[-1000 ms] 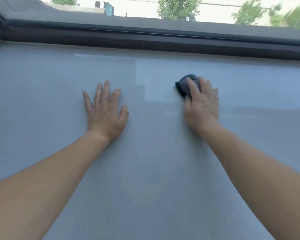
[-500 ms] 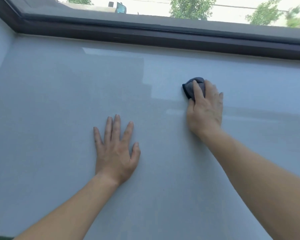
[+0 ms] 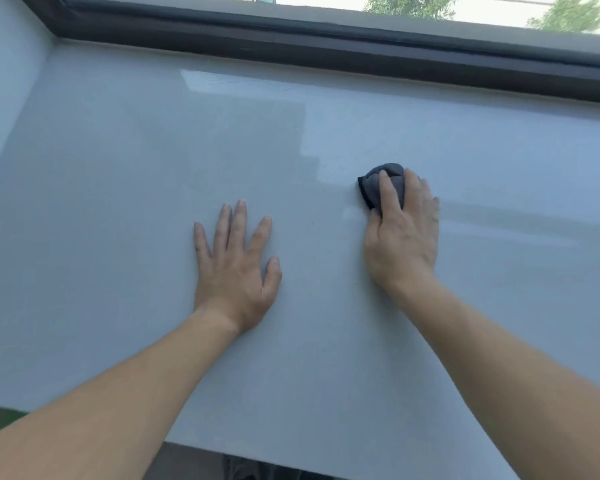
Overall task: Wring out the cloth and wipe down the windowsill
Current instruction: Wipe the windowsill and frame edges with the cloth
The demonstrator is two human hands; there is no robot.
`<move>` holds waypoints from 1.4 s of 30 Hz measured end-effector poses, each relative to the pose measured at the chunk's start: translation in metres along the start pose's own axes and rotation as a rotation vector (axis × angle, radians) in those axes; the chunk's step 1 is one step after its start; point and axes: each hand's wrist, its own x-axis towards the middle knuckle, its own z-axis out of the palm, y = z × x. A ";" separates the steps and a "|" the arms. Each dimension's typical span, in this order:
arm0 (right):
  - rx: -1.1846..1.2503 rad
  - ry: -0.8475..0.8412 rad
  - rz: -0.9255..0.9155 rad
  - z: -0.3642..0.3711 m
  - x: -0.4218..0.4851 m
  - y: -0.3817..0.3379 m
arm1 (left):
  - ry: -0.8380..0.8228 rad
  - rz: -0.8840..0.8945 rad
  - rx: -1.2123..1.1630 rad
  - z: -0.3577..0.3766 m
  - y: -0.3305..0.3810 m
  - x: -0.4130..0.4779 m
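The pale grey windowsill [image 3: 125, 209] fills most of the view. A small dark grey cloth [image 3: 373, 185], bunched up, lies on it right of centre. My right hand [image 3: 400, 233] presses down on the cloth, fingers over it, so only its far left part shows. My left hand [image 3: 234, 268] rests flat on the sill to the left, fingers spread, holding nothing. A faint damp streak runs to the right of my right hand.
A dark window frame [image 3: 326, 53] runs along the sill's far edge, with trees outside. A pale side wall [image 3: 4, 81] closes the sill at the left. The sill's near edge [image 3: 291, 460] shows at the bottom, with dark floor below.
The view has tilted down and shifted, so the near edge now shows. My left hand has drawn back toward me on the sill. My right hand and cloth have come slightly nearer.
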 end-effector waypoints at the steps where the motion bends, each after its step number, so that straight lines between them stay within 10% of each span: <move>1: 0.009 -0.005 -0.084 0.004 -0.019 -0.008 | 0.000 0.000 0.001 0.000 0.000 0.000; 6: -0.025 -0.169 -0.464 0.005 -0.092 -0.009 | -0.006 0.006 -0.016 0.000 -0.001 -0.001; 13: 0.024 0.029 0.065 0.005 -0.037 -0.009 | -0.015 0.001 -0.012 -0.003 -0.001 -0.001; 20: -0.024 -0.141 -0.329 0.010 -0.126 -0.028 | -0.070 0.078 -0.178 -0.020 -0.025 -0.006; 26: 0.008 0.024 0.106 0.009 -0.100 -0.032 | -0.018 0.158 -0.185 -0.016 -0.041 -0.075; 33: -0.022 -0.157 -0.363 0.014 -0.191 -0.051 | -0.019 0.195 -0.255 -0.003 -0.049 -0.090; 38: 0.052 0.039 0.240 0.005 -0.120 -0.031 | -0.027 0.185 -0.207 -0.003 -0.046 -0.093; 42: 0.004 -0.041 -0.123 0.020 -0.186 -0.066 | -0.018 0.176 -0.192 -0.004 -0.045 -0.093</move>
